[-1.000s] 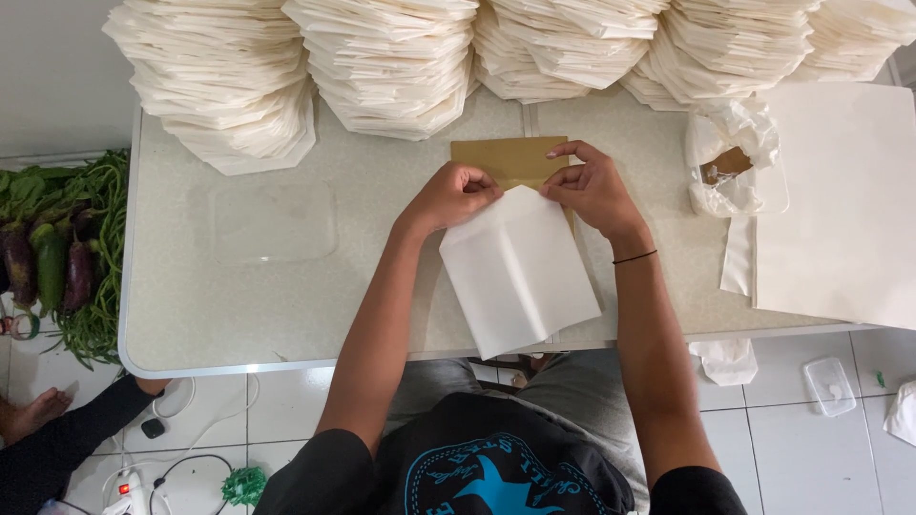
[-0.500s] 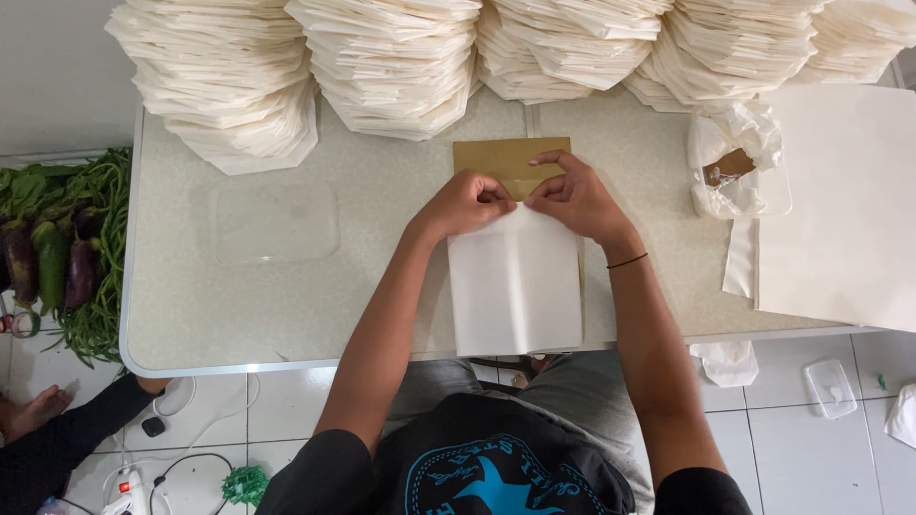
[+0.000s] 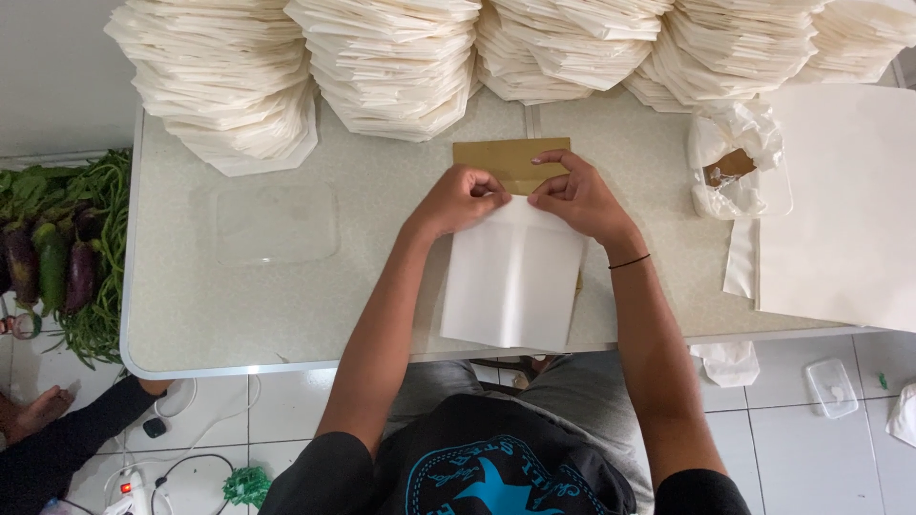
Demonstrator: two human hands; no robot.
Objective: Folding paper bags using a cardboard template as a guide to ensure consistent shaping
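— Head view: what are both hands doing?
— The left hand [image 3: 465, 198] and the right hand [image 3: 572, 194] both pinch the top edge of a white paper sheet [image 3: 512, 286].
— Where is the sheet?
— It lies flat on the table [image 3: 286, 305], partly over a brown card [image 3: 506, 160], near stacks of folded paper [image 3: 391, 67].

Tall stacks of folded cream paper [image 3: 382, 67] line the far edge of a speckled desk [image 3: 286, 305]. Left of the desk, eggplants [image 3: 52, 267] and long beans [image 3: 100, 315] lie on the white-tiled floor [image 3: 792, 439]. On the desk's left part sits a clear plastic lid [image 3: 275, 224]; on its right, large white sheets [image 3: 849, 210].
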